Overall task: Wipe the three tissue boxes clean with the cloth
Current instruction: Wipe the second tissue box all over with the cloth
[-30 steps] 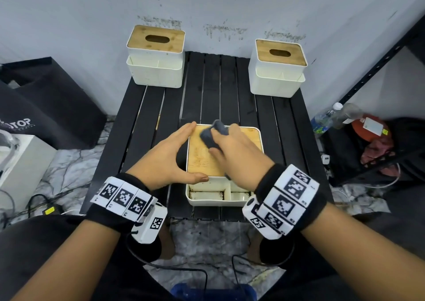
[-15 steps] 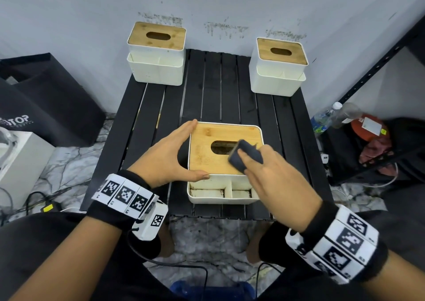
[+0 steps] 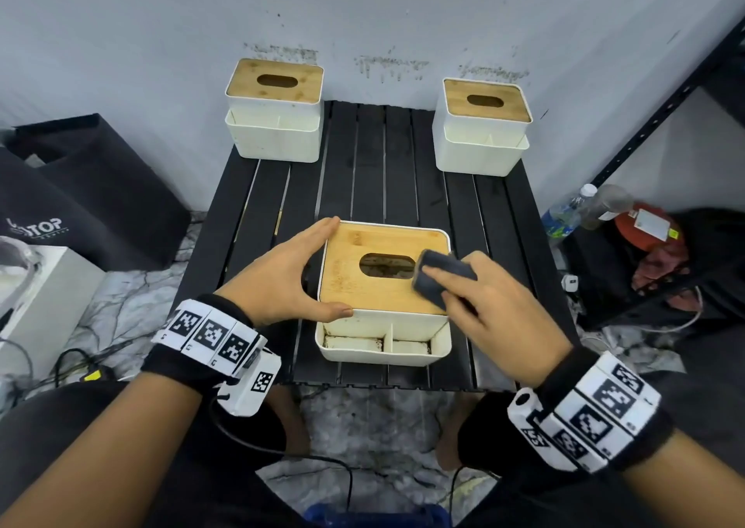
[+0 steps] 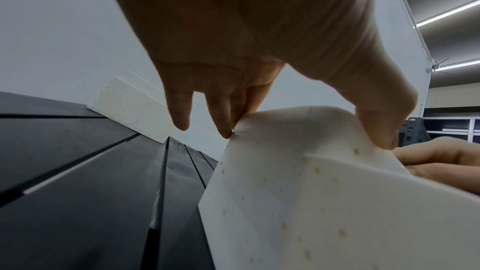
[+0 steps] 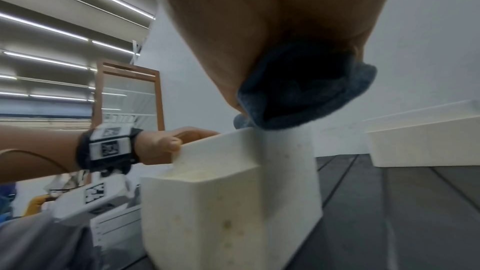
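Rightward goes the cloth [image 3: 441,277], now past the lid's slot toward 3 o'clock on the near tissue box [image 3: 383,289], at the table's [image 3: 363,189] 6 o'clock. Right hand [image 3: 496,306] pinches it, fingers curled, knuckles up. Left hand [image 3: 282,281] braces the box's 9 o'clock side, thumb and fingers spread.

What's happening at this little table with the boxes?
A person is cleaning tissue boxes. Their left hand steadies the nearest box by its left side, while the right hand presses a dark cloth onto the right part of its wooden lid. Two more boxes, one back left and one back right, stand on the black table.
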